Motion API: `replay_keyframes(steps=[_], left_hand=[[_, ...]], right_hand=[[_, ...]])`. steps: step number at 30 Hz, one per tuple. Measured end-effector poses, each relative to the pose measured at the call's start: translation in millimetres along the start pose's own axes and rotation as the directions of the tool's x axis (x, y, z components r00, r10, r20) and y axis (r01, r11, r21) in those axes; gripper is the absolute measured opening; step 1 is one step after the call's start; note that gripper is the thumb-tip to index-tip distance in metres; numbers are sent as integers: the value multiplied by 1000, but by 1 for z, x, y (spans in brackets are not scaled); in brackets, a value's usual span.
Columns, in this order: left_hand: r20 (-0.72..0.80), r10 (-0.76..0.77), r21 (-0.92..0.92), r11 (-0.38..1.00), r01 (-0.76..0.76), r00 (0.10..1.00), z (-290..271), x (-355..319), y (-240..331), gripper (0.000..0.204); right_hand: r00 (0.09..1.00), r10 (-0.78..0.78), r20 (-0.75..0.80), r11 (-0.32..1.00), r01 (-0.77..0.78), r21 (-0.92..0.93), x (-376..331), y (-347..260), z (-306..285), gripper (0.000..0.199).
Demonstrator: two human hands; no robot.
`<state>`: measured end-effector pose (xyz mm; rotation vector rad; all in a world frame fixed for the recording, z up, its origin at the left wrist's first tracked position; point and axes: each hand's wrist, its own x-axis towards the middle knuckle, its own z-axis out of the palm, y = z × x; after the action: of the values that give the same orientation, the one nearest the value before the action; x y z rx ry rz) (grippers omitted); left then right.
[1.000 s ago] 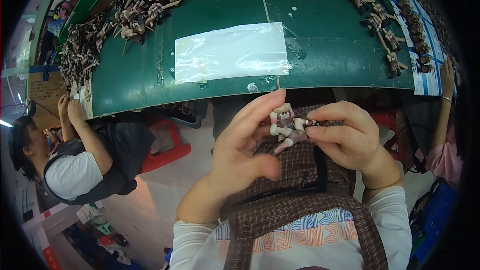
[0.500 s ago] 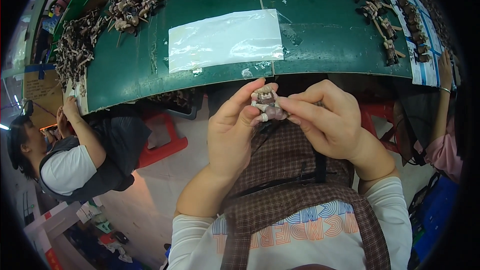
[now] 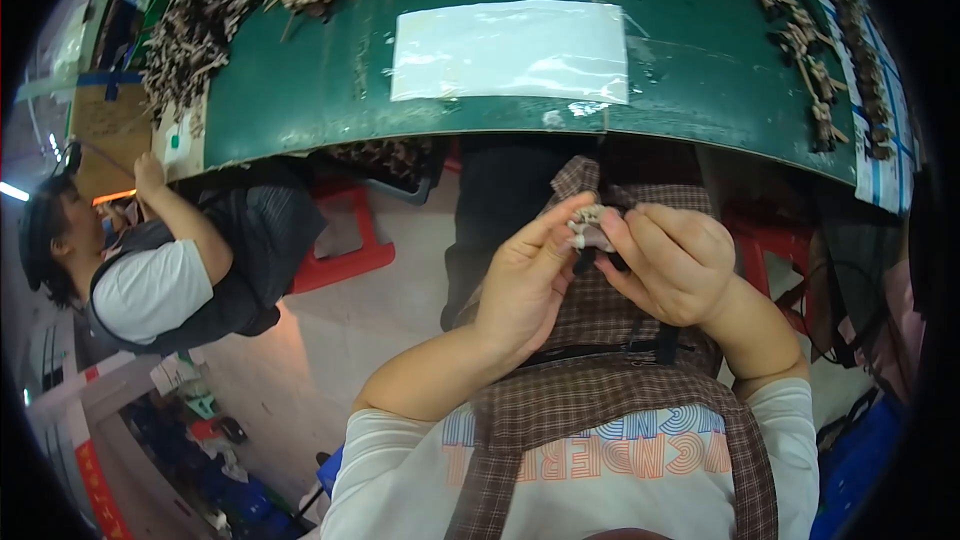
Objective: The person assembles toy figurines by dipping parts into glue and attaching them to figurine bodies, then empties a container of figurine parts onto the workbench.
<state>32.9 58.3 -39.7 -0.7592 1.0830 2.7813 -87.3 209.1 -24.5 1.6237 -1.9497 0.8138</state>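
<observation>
A green desk [image 3: 300,105] spans the top of the frame, bearing a white sheet [image 3: 510,52] at upper centre. Just right of the frame's middle, the right grip [image 3: 680,262] and left grip [image 3: 528,278] both pinch one small figure [image 3: 594,237], partly hidden.

Cool, fairly even light fills the scene, with a bright tube [image 3: 14,191] blown out at the left. White glare streaks the glossy sheet [image 3: 510,52] on the worktop [image 3: 300,105]; beneath its near edge lies deep shadow. The floor [image 3: 315,365] glows warm at left. Fisheye distortion bows the worktop, black rims the view, and the small figure [image 3: 592,227] looks soft.
</observation>
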Motion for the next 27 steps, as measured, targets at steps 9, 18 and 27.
replay_keyframes(steps=[9,18,27], left_hand=[[-4,103,-84,991,-103,995,-35,-34,7,38],[-265,372,133,928,-348,890,-259,29,92,36],[-172,683,974,224,21,710,-325,103,159,37]], right_hand=[[996,-63,-64,995,68,72,9,-25,29,37],[998,-22,62,985,11,173,-9,5,16,37],[767,571,-294,575,-629,-524,-59,102,-100,38]])
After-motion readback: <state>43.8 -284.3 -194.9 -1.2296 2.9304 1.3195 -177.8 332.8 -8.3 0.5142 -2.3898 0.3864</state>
